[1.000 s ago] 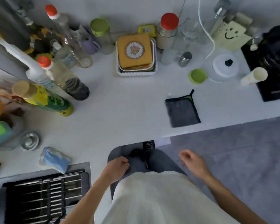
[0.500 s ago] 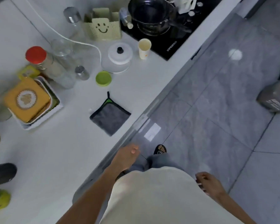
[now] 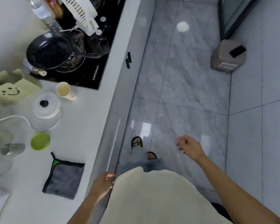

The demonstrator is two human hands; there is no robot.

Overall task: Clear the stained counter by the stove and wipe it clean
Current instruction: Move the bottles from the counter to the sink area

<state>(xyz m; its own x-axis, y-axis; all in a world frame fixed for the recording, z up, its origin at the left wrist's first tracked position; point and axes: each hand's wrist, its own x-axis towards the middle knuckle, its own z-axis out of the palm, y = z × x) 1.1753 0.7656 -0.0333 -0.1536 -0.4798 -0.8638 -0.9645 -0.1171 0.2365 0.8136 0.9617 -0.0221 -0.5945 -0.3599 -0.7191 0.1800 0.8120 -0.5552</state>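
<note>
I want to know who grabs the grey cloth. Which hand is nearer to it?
Left. The left hand hangs at the counter edge, just right of the grey cloth; the right hand is out over the floor.

A grey cloth (image 3: 64, 180) is laid flat on the white counter (image 3: 87, 126). A green lid (image 3: 40, 141) is located at its 11 o'clock. Both hands (image 3: 103, 183) (image 3: 190, 147) are held empty.

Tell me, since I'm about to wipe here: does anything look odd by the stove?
Yes. A white rack lies tilted on the stove beside the pan. No spill or stain shows on the counter.
</note>
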